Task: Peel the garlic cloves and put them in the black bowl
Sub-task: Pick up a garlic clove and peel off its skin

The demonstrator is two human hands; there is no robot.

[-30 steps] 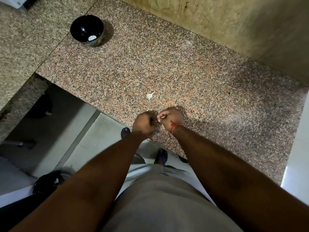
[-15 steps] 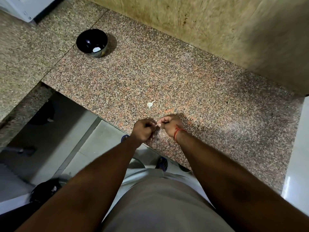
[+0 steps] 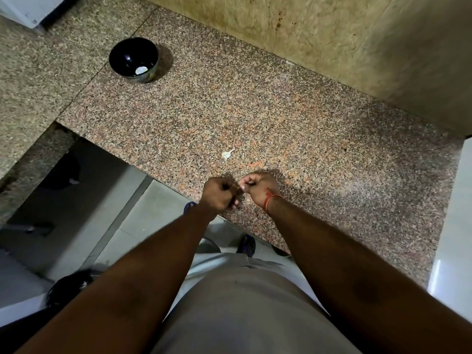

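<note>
Hands (image 3: pixel 238 191) curled together, black bowl (image 3: pixel 133 60) (far-left) well apart.

Bare forearms, red wrist thread (image 3: pixel 271 201), grey shirt (image 3: pixel 245 310), blue sandals (image 3: pixel 246 245).

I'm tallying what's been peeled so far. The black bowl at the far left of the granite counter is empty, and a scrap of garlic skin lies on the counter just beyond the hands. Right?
Not quite: the black bowl is not empty. The head view shows one pale piece, apparently a peeled clove, lying in its bottom. The rest holds: the bowl stands at the far left of the granite counter, and a scrap of garlic skin lies just beyond the hands.
</note>
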